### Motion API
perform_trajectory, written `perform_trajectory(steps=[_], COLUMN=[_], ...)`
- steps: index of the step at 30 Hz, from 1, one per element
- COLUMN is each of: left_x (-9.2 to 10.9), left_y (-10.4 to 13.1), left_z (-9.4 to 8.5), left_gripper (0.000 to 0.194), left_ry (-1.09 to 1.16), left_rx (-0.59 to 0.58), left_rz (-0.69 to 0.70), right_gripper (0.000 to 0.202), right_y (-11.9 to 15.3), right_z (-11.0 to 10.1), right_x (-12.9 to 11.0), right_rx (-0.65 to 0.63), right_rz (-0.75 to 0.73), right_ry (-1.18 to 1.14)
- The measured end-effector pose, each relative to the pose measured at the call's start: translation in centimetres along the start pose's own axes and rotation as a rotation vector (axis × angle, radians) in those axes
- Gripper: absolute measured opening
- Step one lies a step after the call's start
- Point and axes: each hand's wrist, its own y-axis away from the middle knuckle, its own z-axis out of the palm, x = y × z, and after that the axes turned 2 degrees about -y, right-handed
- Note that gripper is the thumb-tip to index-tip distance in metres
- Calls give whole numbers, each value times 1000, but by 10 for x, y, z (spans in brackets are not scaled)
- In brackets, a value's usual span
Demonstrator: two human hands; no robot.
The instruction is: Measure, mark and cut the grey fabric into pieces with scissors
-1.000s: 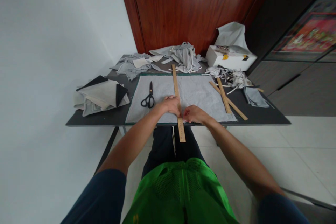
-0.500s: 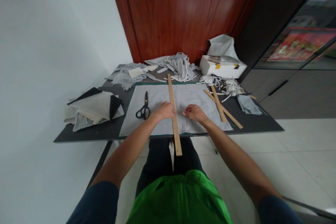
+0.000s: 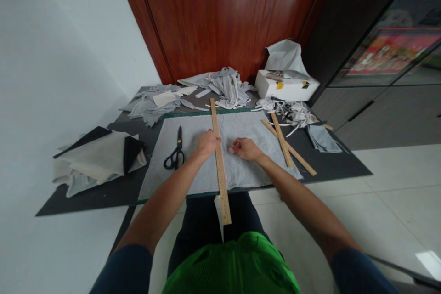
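Note:
A long wooden ruler [image 3: 221,170] lies across the light grey fabric [image 3: 193,124], its near end sticking out past the table edge. My left hand [image 3: 207,143] is closed at the ruler's left edge, its fingertips on the ruler. Just right of the ruler, my right hand [image 3: 245,149] is over the fabric with its fingers curled together; whatever they may hold is too small to make out. Black scissors [image 3: 177,150] rest on the fabric left of my left hand. A white pointed piece [image 3: 218,213] hangs below the table edge beside the ruler.
Two crossed wooden rulers [image 3: 283,142] lie at the right. Folded fabric [image 3: 99,156] sits on the dark table [image 3: 120,193] at the left. Fabric scraps [image 3: 223,86] line the back, beside a white box [image 3: 287,86] and tangled strips [image 3: 292,112].
The camera view has shifted and tilted a little, so the table appears lower at the left. Both hands keep nearly the same places beside the ruler.

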Motion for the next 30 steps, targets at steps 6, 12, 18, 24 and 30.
perform_trajectory(steps=[6, 12, 18, 24, 30], left_x=[6, 7, -8, -34, -47], left_y=[-16, -18, -14, -16, -20], left_z=[11, 10, 22, 40, 45], left_gripper=[53, 43, 42, 56, 61], left_ry=[38, 19, -65, -96, -70], left_rx=[-27, -7, 248, 261, 173], left_rz=[-68, -64, 96, 83, 57], right_gripper=[24, 26, 29, 36, 49], right_y=[-4, -5, -10, -13, -8], right_z=[-21, -37, -31, -4, 7], right_x=[27, 64, 88, 82, 77], right_rx=[68, 145, 244, 338, 308], right_rz=[16, 87, 11, -158, -90], right_ry=[116, 197, 314, 366, 413])
